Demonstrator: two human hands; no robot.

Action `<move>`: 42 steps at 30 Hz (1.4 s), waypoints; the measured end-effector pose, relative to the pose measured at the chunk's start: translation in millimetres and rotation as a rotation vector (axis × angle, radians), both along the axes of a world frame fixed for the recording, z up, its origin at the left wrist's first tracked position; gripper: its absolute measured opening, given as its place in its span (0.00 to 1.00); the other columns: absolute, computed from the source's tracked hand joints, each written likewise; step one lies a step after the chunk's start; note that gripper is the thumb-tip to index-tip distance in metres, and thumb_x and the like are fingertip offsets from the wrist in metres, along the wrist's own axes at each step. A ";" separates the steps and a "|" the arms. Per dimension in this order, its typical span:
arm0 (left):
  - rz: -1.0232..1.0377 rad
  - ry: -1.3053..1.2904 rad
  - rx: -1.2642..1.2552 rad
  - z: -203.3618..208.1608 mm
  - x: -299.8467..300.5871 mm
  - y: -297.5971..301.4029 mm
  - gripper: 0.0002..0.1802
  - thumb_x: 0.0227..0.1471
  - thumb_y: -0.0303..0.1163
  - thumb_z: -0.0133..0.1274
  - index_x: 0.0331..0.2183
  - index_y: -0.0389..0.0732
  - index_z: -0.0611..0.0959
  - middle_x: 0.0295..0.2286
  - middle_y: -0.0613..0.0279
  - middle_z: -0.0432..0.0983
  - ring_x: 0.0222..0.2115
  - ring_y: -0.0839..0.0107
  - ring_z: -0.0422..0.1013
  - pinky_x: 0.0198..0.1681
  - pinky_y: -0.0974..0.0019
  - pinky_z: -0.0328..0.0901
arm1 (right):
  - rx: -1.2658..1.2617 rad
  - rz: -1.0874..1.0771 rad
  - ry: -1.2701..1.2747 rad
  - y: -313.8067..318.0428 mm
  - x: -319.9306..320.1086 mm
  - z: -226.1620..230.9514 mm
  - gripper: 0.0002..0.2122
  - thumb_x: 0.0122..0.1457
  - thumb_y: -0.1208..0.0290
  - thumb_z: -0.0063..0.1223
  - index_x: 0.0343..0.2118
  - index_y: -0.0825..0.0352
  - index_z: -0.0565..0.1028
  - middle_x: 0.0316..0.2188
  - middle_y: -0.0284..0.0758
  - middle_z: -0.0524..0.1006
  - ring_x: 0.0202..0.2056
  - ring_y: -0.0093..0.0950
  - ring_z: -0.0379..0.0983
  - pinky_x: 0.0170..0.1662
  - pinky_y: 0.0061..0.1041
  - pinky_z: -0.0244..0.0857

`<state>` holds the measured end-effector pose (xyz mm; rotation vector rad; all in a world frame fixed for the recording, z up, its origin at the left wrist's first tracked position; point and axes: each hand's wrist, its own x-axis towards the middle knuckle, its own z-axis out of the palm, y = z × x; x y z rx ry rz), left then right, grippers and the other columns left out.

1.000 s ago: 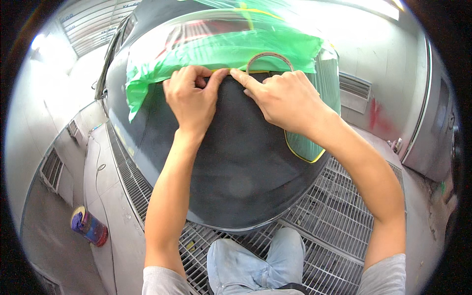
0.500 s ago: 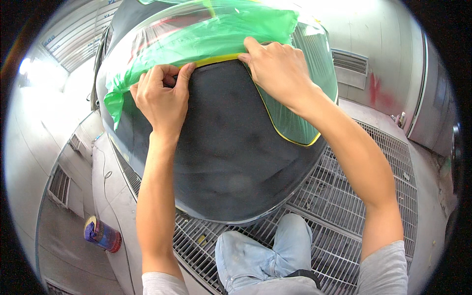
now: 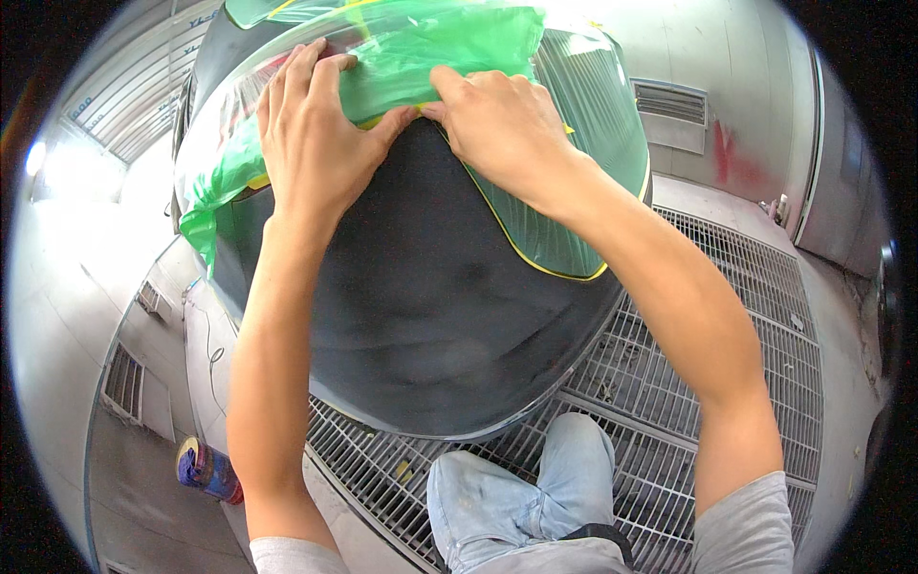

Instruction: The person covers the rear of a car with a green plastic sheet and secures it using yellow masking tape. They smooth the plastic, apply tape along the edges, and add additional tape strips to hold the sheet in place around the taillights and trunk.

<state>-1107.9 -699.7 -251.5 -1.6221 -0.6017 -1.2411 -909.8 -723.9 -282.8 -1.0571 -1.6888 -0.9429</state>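
Note:
A matte black car body panel [image 3: 449, 297] curves in front of me. Green masking film [image 3: 454, 48] covers its upper part, edged with yellow masking tape [image 3: 256, 182]. My left hand [image 3: 314, 143] lies with fingers spread over the film, its thumb stretched along the tape edge. Close beside that thumb, my right hand [image 3: 502, 124] is closed, thumb and curled fingers pinching at the tape edge. The stretch of tape under both hands is mostly hidden. Smoother green film [image 3: 593, 124], also bordered in yellow tape, covers the right side.
Metal floor grating [image 3: 727, 287] runs under and right of the panel. A blue and red can [image 3: 208, 471] stands on the floor at left, near a thin cable [image 3: 212, 356]. Pale walls with a vent [image 3: 671, 113] and a red paint mark surround the car.
My left hand has gone from a pinch on the tape to spread fingers, higher over the film, its thumb nearer the right hand. The right hand still pinches; the view has shifted slightly.

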 end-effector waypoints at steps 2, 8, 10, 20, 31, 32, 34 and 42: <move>0.010 0.000 -0.038 2.5 -0.1 -0.3 0.39 0.40 0.52 0.73 0.49 0.37 0.82 0.58 0.49 0.71 0.61 0.49 0.64 0.65 0.48 0.56 | -0.049 0.089 -0.013 -5.4 8.1 -6.3 0.10 0.67 0.62 0.54 0.40 0.65 0.73 0.23 0.46 0.80 0.28 0.49 0.79 0.31 0.47 0.72; 0.007 0.019 -0.036 4.4 1.5 -2.8 0.41 0.40 0.51 0.74 0.51 0.37 0.80 0.58 0.48 0.70 0.62 0.49 0.63 0.66 0.48 0.54 | -0.110 0.029 -0.056 -21.2 56.7 -31.1 0.09 0.68 0.64 0.51 0.44 0.63 0.72 0.23 0.46 0.79 0.28 0.48 0.79 0.31 0.46 0.70; 0.009 0.021 -0.052 4.5 2.7 -3.4 0.42 0.40 0.51 0.74 0.52 0.37 0.79 0.58 0.48 0.70 0.62 0.49 0.62 0.67 0.48 0.53 | -0.128 0.047 0.000 -14.0 64.9 -26.4 0.09 0.68 0.64 0.51 0.43 0.65 0.76 0.23 0.45 0.79 0.28 0.47 0.79 0.33 0.45 0.70; 0.080 0.060 0.058 3.6 22.5 -14.3 0.41 0.42 0.46 0.72 0.53 0.37 0.77 0.57 0.48 0.69 0.62 0.50 0.63 0.67 0.47 0.52 | -0.204 -0.007 0.122 6.8 63.1 5.1 0.13 0.62 0.60 0.59 0.36 0.67 0.82 0.32 0.50 0.83 0.37 0.50 0.82 0.41 0.50 0.75; 0.088 0.426 -0.187 -57.8 78.0 -5.5 0.47 0.57 0.59 0.54 0.62 0.29 0.70 0.63 0.46 0.67 0.68 0.58 0.57 0.73 0.52 0.46 | -0.253 -0.033 0.076 9.8 61.2 11.3 0.12 0.53 0.67 0.56 0.31 0.71 0.83 0.32 0.54 0.82 0.37 0.52 0.82 0.43 0.48 0.76; 0.097 0.435 -0.183 -58.1 79.4 -3.9 0.47 0.57 0.60 0.54 0.62 0.29 0.70 0.63 0.47 0.66 0.68 0.58 0.57 0.73 0.52 0.45 | -0.269 -0.048 0.061 11.4 59.7 10.9 0.12 0.52 0.67 0.56 0.31 0.72 0.83 0.32 0.55 0.82 0.37 0.52 0.82 0.43 0.48 0.76; 0.120 0.431 -0.188 -57.8 80.2 -1.1 0.48 0.57 0.61 0.53 0.62 0.29 0.70 0.63 0.47 0.66 0.68 0.58 0.56 0.73 0.52 0.45 | -0.285 -0.017 0.059 14.1 62.3 11.1 0.12 0.50 0.68 0.55 0.29 0.74 0.82 0.32 0.56 0.82 0.37 0.53 0.82 0.44 0.47 0.76; 0.084 0.429 -0.245 -57.2 82.3 -5.3 0.46 0.55 0.56 0.59 0.61 0.29 0.70 0.63 0.44 0.66 0.67 0.54 0.58 0.72 0.50 0.47 | -0.039 0.254 0.639 8.7 103.4 -0.1 0.20 0.66 0.60 0.54 0.56 0.67 0.76 0.26 0.40 0.80 0.29 0.37 0.80 0.38 0.40 0.73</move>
